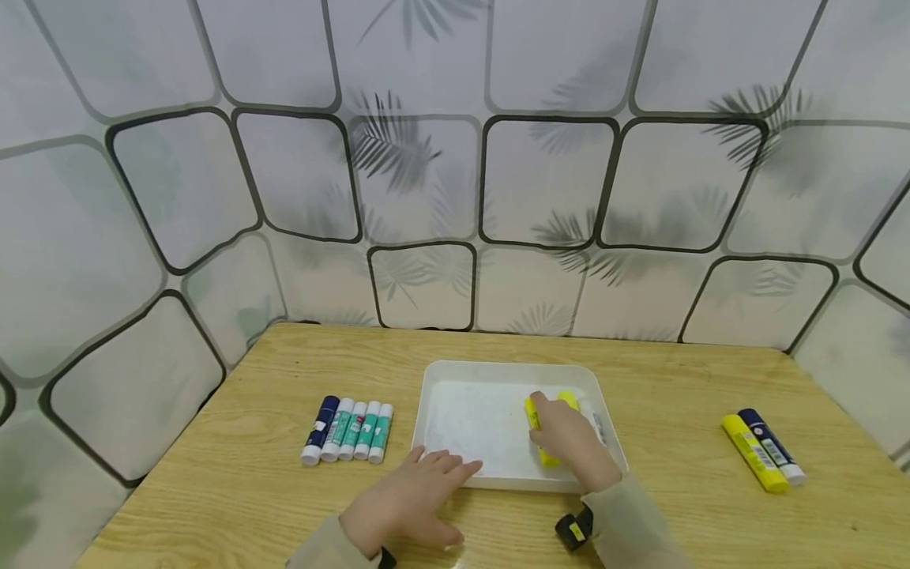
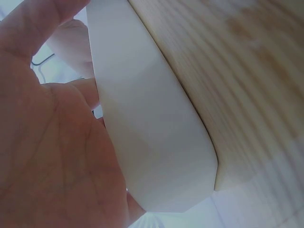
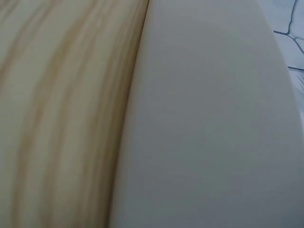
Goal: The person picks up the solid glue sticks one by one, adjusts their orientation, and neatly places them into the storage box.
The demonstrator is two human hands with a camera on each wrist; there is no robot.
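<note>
A white tray (image 1: pixel 490 481) lies on the table, and its outer wall (image 2: pixel 147 104) fills much of the left wrist view. My right hand (image 1: pixel 569 436) reaches into the tray's right side and grips a yellow glue stick (image 1: pixel 548 458), partly covered by the fingers. Beside it in the tray are another yellow glue stick (image 1: pixel 567 397) and a white-capped stick (image 1: pixel 587 411), both partly hidden by the hand. My left hand (image 1: pixel 415 498) is at the tray's front left edge, fingers extended over the rim. The right wrist view shows only the tray's wall (image 3: pixel 209 114) and table.
Left of the tray, a navy glue stick (image 1: pixel 324 423) and several green-and-white glue sticks (image 1: pixel 359 431) lie in a row. Far right on the wooden table (image 1: pixel 682 474), a yellow glue stick (image 1: pixel 753 452) lies against a navy one (image 1: pixel 771 444). A patterned curtain (image 1: pixel 426 197) rises behind the table.
</note>
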